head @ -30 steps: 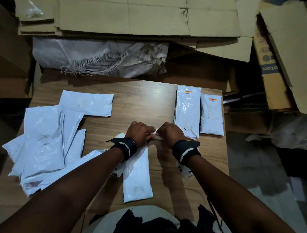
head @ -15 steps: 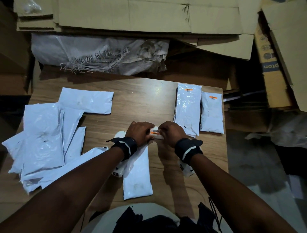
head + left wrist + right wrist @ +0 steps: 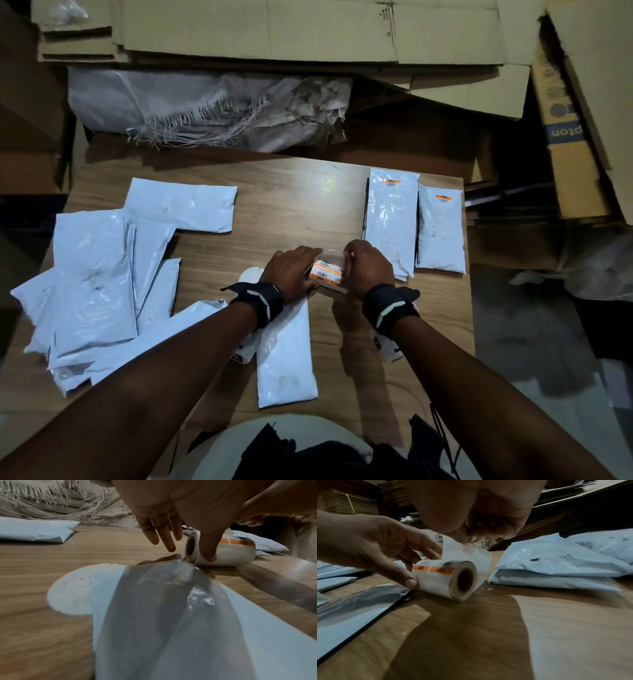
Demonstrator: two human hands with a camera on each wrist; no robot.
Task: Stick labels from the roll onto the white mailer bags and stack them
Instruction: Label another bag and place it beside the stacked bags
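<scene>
Two hands meet over the bench (image 3: 281, 192) from the head view, while at the left wrist our left hand (image 3: 171, 524) pins the label roll (image 3: 223, 553) with thumb and spread fingers so, at the right wrist, our right hand (image 3: 476, 513) can pinch up its liner tail (image 3: 467, 551) beside the labelled mailer bags (image 3: 556, 561).

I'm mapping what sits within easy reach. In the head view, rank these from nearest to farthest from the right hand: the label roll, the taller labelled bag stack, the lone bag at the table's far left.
1. label roll, just left of the right hand, which pinches its liner.
2. taller labelled bag stack, just beyond, slightly right.
3. lone bag, far left, past the left hand.
</scene>
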